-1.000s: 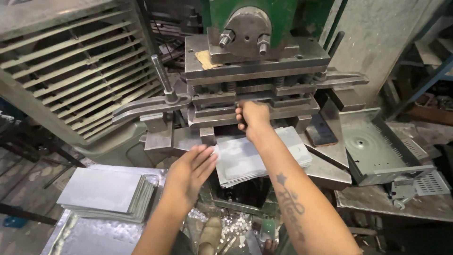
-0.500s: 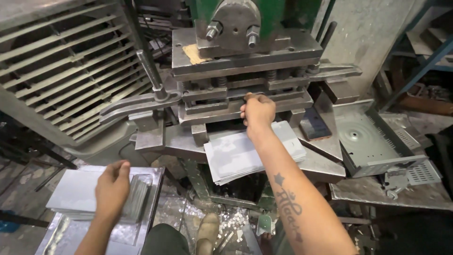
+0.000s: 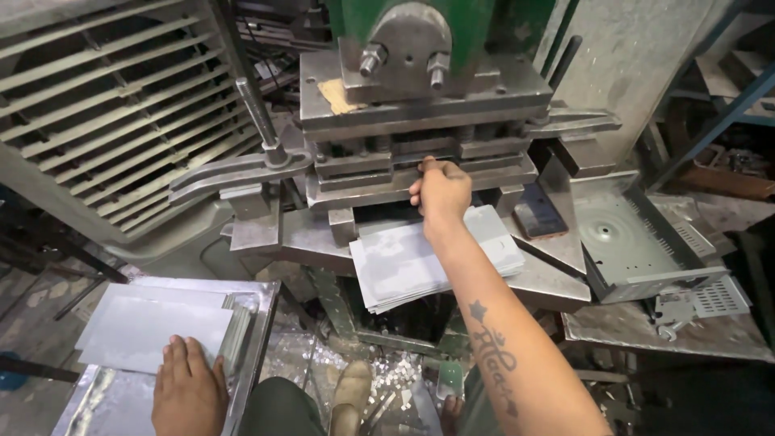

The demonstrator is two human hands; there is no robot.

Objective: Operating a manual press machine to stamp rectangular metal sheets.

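My right hand (image 3: 440, 190) reaches into the gap of the green and grey metal press (image 3: 420, 121), fingers curled at the die's front edge; whether it grips anything there I cannot tell. Just below my wrist a stack of thin grey metal sheets (image 3: 404, 262) lies on the press bed. My left hand (image 3: 190, 391) rests flat, fingers spread, on another pile of grey sheets (image 3: 149, 327) inside a shiny metal tray (image 3: 258, 339) at the lower left.
A long lever handle (image 3: 242, 169) sticks out to the left of the press. A stamped metal housing (image 3: 638, 238) and small vented parts (image 3: 702, 299) lie on the right bench. A slatted grille (image 3: 97, 121) fills the upper left. Metal scraps litter the floor by my shoe (image 3: 351, 391).
My left hand has drawn away from the sheets on the press bed, gone down left and settled on the pile in the tray. My right hand stays at the die.
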